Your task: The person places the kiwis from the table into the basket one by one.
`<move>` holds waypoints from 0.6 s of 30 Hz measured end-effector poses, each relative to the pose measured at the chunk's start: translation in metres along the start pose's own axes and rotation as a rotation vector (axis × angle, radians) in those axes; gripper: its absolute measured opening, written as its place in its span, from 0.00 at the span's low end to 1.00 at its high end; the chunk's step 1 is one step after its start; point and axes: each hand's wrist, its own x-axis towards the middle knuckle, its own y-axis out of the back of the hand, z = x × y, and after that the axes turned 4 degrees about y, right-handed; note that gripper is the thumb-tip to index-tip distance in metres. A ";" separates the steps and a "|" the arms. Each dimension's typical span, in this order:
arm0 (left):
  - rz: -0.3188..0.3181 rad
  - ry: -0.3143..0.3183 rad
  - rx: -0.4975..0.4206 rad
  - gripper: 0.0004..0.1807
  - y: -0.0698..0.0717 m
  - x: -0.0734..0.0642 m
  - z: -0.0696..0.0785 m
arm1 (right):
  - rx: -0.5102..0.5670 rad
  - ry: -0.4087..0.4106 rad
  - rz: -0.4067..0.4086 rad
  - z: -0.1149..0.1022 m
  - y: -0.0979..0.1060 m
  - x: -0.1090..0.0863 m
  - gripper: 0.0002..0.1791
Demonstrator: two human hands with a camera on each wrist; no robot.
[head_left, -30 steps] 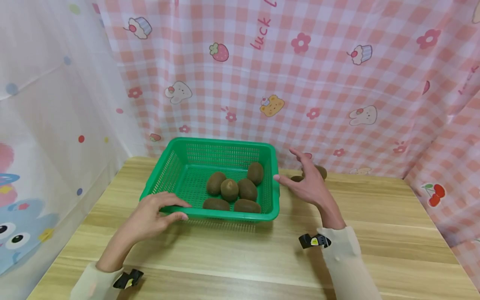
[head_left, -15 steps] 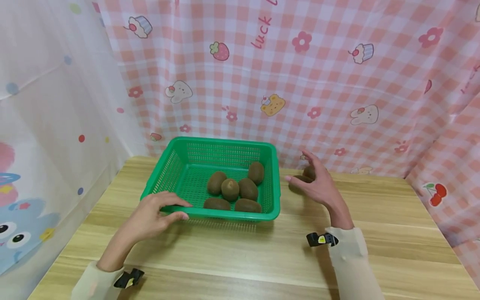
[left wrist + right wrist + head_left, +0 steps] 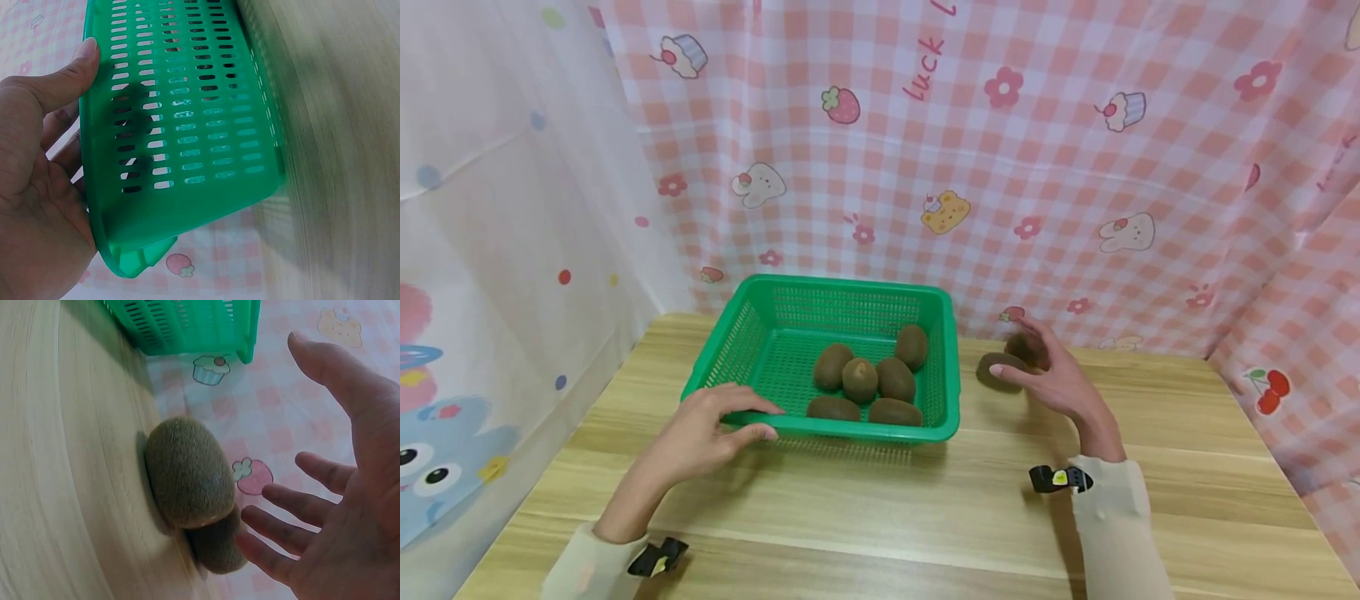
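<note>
My left hand (image 3: 718, 425) grips the near left rim of a green plastic basket (image 3: 850, 427), thumb outside and fingers over the inner side, as the left wrist view also shows. Several brown kiwis (image 3: 860, 380) lie inside the basket, mostly toward its right half. Right of it, two more kiwis rest on the table: a nearer kiwi (image 3: 189, 472) and a farther kiwi (image 3: 219, 544) close behind it. Above and beside this pair hovers my right hand (image 3: 1060, 375), its fingers spread and relaxed with nothing in them. In the head view it partly covers the farther kiwi.
The wooden table (image 3: 880, 517) carries the basket and kiwis. A pink checked curtain (image 3: 880, 167) hangs along its back edge, close behind the basket and the loose kiwis. A white patterned cloth (image 3: 550, 250) hangs at the left.
My right hand has moved rightward, away from the basket's right side and over to the two loose kiwis. The left hand and the basket have stayed put.
</note>
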 end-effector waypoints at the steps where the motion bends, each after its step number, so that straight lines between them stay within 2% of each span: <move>1: 0.000 -0.001 0.001 0.15 0.000 0.000 0.000 | -0.004 -0.018 -0.006 0.001 0.001 -0.001 0.54; 4: 0.002 -0.007 0.001 0.15 0.000 0.000 0.000 | -0.028 -0.046 -0.015 0.004 0.003 -0.003 0.55; 13: 0.005 -0.020 0.003 0.15 0.000 0.001 0.000 | -0.001 -0.004 -0.031 0.015 0.002 -0.003 0.50; 18: 0.010 -0.017 0.002 0.15 0.000 0.000 0.000 | 0.006 -0.009 -0.043 0.016 -0.001 -0.001 0.49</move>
